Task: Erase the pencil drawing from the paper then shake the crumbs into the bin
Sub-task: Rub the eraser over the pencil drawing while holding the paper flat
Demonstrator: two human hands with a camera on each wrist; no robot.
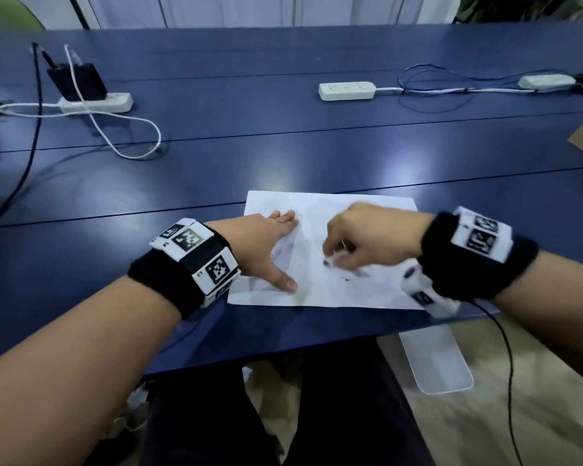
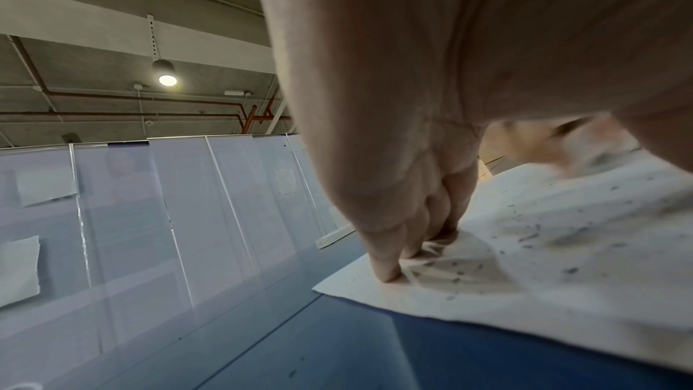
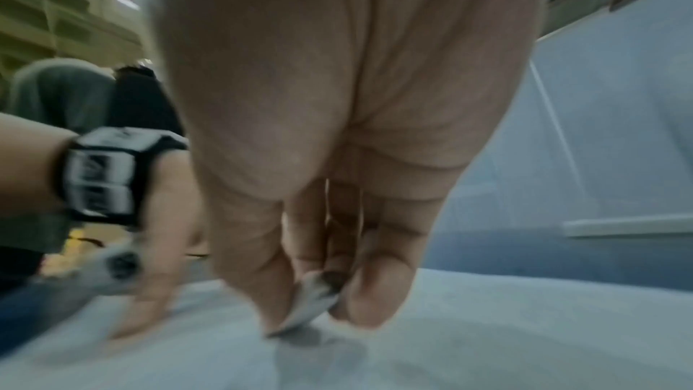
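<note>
White paper (image 1: 367, 290) carries crumbs (image 1: 345, 279); right hand (image 1: 364, 240) apparently pinches eraser (image 3: 307, 307).

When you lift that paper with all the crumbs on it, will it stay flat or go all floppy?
Probably floppy: the paper is one thin sheet lying flat on the table. The left hand presses it down, so it likely slides easily while the right hand rubs with the eraser. The crumbs look loose and could roll off if it sags.

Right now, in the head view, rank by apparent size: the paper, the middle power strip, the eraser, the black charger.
1. paper
2. middle power strip and black charger: too alike to rank, and farther away
3. eraser, mostly hidden in the right hand
</note>
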